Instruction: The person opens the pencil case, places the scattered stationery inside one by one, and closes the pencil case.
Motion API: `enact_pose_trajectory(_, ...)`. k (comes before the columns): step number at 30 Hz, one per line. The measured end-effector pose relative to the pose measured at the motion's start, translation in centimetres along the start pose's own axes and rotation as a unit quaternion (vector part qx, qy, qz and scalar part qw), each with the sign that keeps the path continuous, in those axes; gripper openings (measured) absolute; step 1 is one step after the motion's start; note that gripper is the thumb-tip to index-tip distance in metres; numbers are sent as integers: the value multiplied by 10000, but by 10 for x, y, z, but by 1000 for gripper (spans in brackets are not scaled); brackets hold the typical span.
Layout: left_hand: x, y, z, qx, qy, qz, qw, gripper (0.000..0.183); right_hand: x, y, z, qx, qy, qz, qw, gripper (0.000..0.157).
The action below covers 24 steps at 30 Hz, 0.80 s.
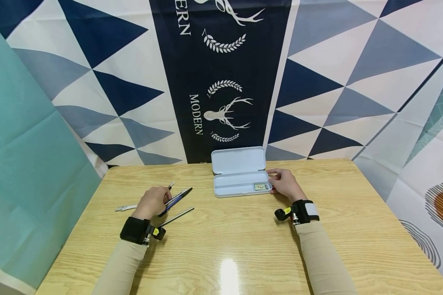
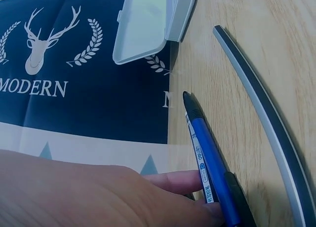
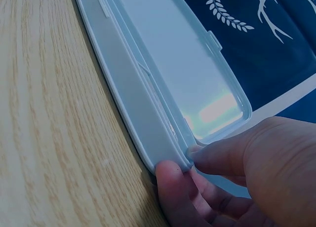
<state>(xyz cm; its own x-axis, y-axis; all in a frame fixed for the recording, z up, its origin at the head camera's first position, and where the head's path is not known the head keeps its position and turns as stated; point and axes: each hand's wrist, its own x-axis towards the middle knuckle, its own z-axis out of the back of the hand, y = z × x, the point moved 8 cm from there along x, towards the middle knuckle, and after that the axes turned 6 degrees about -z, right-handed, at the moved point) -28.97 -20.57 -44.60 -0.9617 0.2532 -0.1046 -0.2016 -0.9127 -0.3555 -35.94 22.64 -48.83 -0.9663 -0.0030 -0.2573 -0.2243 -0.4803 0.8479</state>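
Observation:
At the left of the table my left hand (image 1: 152, 203) pinches a slim pen with a white printed label (image 2: 201, 160) between thumb and finger. Right against that pen lies a blue pen (image 2: 212, 153) with a black tip and a black clip. A grey-and-black striped pencil (image 1: 177, 216) lies nearer to me, apart from the fingers. My right hand (image 1: 286, 184) grips the right end of an open pale-blue pencil case (image 1: 230, 190), thumb over the rim and fingers outside. Inside its right end sits a small block with a printed label (image 1: 261, 187).
The case's raised lid (image 1: 238, 159) stands near a patterned cloth (image 1: 225, 82) behind the table (image 1: 221, 237). A silvery tool (image 1: 125, 207), partly hidden, lies left of my left hand. Another thin tip (image 1: 171, 184) pokes out beyond the fingers.

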Motion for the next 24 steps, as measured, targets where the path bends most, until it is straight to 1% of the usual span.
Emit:
enact_pose_trajectory(8, 1, 0, -1, 1, -23, 8, 10000, 26, -1, 0, 0, -3, 14, -56, 10000, 46)
enact_pose_trajectory(10, 1, -2, 1, 0, -44, -34, 10000, 27, -1, 0, 0, -31, 13, -37, 10000, 46)
enact_pose_trajectory(21, -1, -11, 13, 63, -285, -356, 9989, 29, 0, 0, 0, -17, 23, -58, 10000, 46)
enact_pose_trajectory(24, 0, -12, 18, 98, -286, -366, 9989, 28, 0, 0, 0, 2, 27, -62, 10000, 45)
